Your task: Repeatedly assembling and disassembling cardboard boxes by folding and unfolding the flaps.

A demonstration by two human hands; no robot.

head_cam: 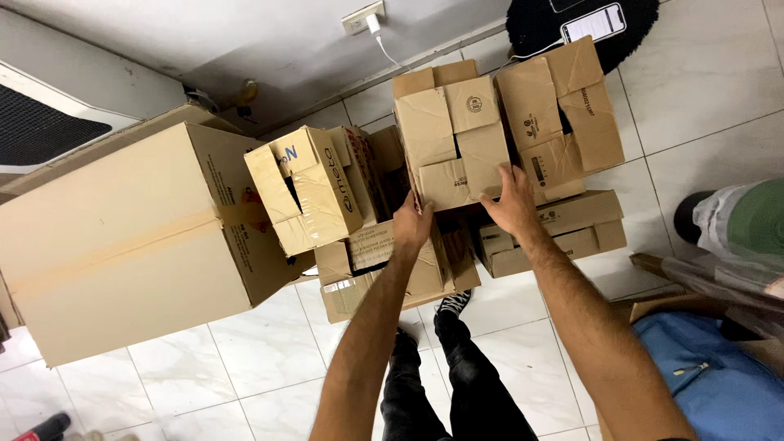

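I look straight down at stacked cardboard boxes on a white tiled floor. My left hand (411, 222) grips the lower left corner of a brown box with folded top flaps (451, 135). My right hand (513, 201) presses on that box's lower right edge, fingers spread over the flap. This box sits on top of a lower box with worn flaps (363, 273). My legs in dark trousers (457, 384) stand just below.
A large taped box (122, 237) stands at the left. A smaller box (306, 192) is beside it. Another flapped box (563, 114) rests on a flat box (572, 233) at the right. A phone on a dark mat (594, 22), a wall socket (362, 16), a blue bag (710, 376).
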